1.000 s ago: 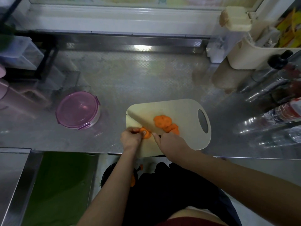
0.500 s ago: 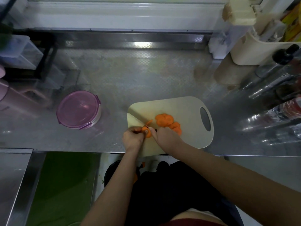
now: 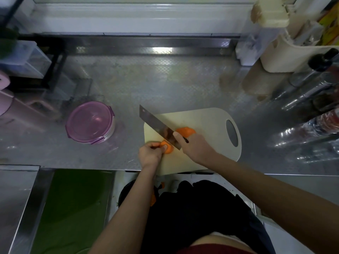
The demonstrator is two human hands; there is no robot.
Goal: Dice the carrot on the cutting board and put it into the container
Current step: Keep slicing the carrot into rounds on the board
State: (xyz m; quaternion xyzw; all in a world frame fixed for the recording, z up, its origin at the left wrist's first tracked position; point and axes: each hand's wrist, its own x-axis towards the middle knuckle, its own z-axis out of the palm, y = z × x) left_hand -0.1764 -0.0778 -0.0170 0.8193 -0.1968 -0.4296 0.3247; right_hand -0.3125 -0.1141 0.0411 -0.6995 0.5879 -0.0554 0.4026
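We are slicing carrot (image 3: 169, 149).
Left hand (image 3: 150, 153) is pinching the carrot; right hand (image 3: 196, 146) is gripping the knife (image 3: 156, 123).

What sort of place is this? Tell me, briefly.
Most likely a home or small kitchen: a steel counter, a cutting board with carrot under a cleaver, and bottles lined up at the right.

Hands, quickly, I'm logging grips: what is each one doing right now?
Left hand: pinches the carrot piece on the cutting board.
Right hand: grips the cleaver.
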